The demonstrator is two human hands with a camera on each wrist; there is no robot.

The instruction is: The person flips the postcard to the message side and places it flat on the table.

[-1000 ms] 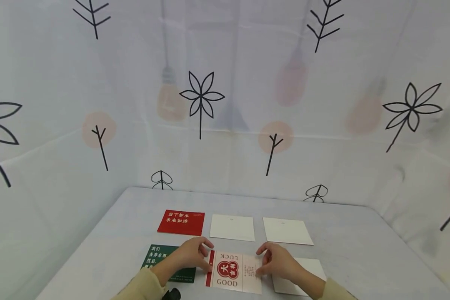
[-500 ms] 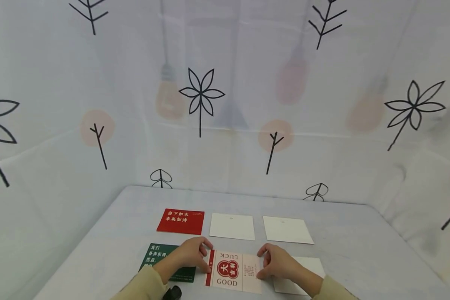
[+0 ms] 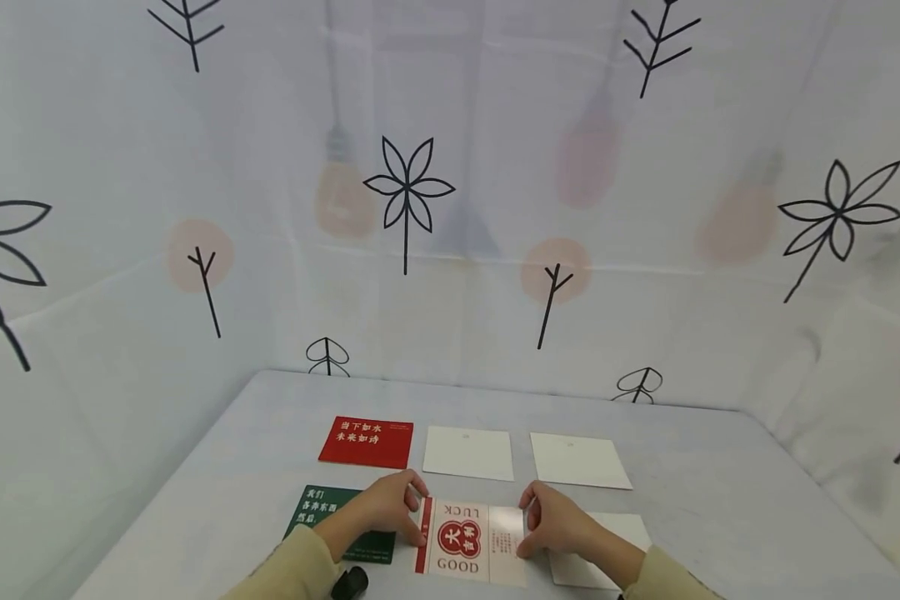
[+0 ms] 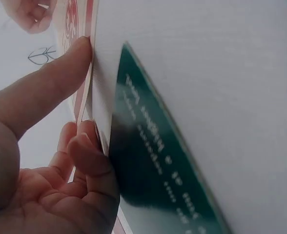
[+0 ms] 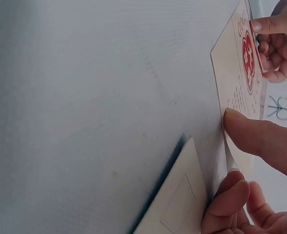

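Observation:
A cream card with red print reading GOOD LUCK [image 3: 457,546] lies between my two hands at the front of the table. My left hand [image 3: 390,504] pinches its red-striped left end. In the left wrist view the thumb [image 4: 60,73] is on one face, with curled fingers behind the edge. My right hand [image 3: 558,521] grips the opposite end, its thumb [image 5: 251,134] on the printed face. Beside the left hand is a green card [image 3: 315,504] with white writing, partly covered by that hand. A white card [image 3: 622,527] lies under the right forearm, partly hidden.
Behind the hands, a red card [image 3: 367,442] and two white cards, one in the middle [image 3: 468,452] and one at the right [image 3: 581,460], form a back row. A patterned white cloth [image 3: 450,317] hangs behind the table [image 3: 682,483]. A black rounded piece [image 3: 350,582] sits by the left sleeve.
Both hands stay at the card's ends with hardly any motion. The card's right part has turned paler with a sheen. The head view has shifted slightly.

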